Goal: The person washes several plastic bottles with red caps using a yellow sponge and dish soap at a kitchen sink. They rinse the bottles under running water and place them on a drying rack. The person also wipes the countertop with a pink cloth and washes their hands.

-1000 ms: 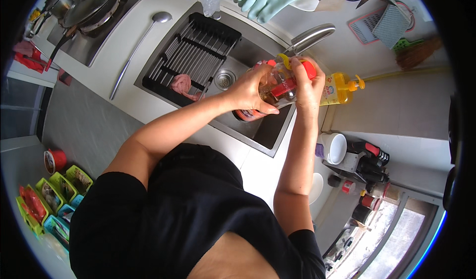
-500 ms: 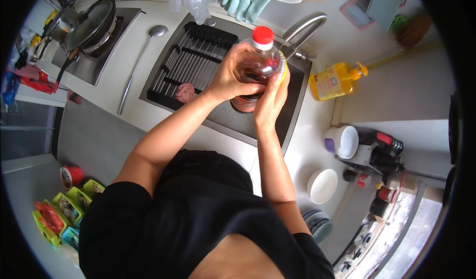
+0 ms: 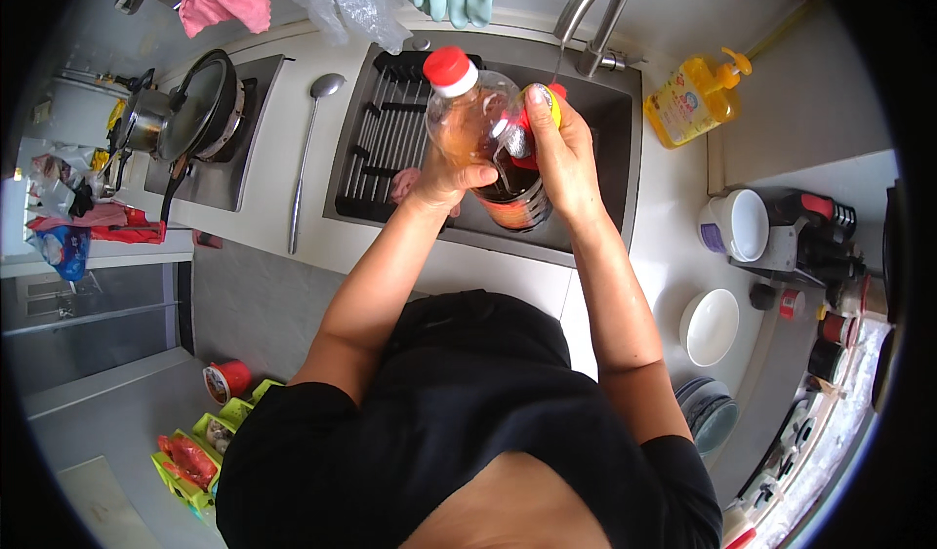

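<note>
A large clear plastic bottle (image 3: 464, 124) with a red cap and dark contents is held up over the sink (image 3: 610, 159), leaning a little to the left. My left hand (image 3: 441, 186) wraps round its side. On the right side of the bottle, my right hand (image 3: 568, 163) pinches a small red, yellow and silvery scrubbing pad (image 3: 519, 137) against the plastic. The pad's far side is hidden by my fingers. Behind my right hand the curved metal faucet (image 3: 610, 12) has a thin stream under its spout.
A black dish rack (image 3: 376, 120) with a pink cloth (image 3: 403, 186) occupies the sink's left part. A ladle (image 3: 310, 149) lies left of it, beside a stove with a lidded pan (image 3: 195, 110). Rightward stand a yellow soap bottle (image 3: 688, 105), a white tub (image 3: 747, 227) and a white bowl (image 3: 710, 327).
The view has swung, so the surroundings sit further right and the stove shows more. The bottle now leans left, and my right hand with the pad has come away from its upper shoulder, lower down its side.
</note>
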### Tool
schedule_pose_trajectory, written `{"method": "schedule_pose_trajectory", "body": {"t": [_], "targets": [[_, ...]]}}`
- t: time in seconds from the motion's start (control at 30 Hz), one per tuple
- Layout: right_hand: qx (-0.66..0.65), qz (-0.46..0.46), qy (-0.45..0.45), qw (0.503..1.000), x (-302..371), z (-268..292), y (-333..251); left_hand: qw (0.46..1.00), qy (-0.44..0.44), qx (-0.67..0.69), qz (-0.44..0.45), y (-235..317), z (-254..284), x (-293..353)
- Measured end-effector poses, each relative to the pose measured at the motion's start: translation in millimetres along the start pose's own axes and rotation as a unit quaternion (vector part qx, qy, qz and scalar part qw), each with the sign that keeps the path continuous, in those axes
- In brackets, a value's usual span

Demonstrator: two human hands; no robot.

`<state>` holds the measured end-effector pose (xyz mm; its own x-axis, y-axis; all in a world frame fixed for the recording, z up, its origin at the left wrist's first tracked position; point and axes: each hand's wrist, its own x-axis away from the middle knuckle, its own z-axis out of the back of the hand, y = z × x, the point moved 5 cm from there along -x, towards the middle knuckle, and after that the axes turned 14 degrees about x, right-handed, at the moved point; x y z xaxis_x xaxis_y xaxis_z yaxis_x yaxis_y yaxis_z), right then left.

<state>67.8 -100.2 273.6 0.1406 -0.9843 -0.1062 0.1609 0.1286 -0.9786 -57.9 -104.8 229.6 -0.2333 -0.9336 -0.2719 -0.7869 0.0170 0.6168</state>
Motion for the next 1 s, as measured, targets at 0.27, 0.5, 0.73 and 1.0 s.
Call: {"method": "schedule_pose_trajectory", "body": {"t": [0.27, 0.5, 0.73, 1.0], "targets": [[0.013, 0.153, 0.015, 0.988, 18.4, 9.6, 17.9, 0.999, 0.02, -0.003, 0.037, 2.9, -20.0, 0.6], [-0.158, -0.045, 0.202, 0.966, 21.7, 16.9, 60.1, 0.999, 0.016, 0.027, 0.011, 9.4, -9.1, -6.9], [0.199, 0.189, 0.184, 0.944, 83.1, -25.2, 26.2, 0.989, 0.061, -0.12, -0.065, -1.1, 5.7, -2.6], [0.222, 0.233, 0.19, 0.928, 67.6, -28.4, -3.4, 0.982, 0.065, -0.167, -0.066, 5.2, 1.8, 7.6]]}}
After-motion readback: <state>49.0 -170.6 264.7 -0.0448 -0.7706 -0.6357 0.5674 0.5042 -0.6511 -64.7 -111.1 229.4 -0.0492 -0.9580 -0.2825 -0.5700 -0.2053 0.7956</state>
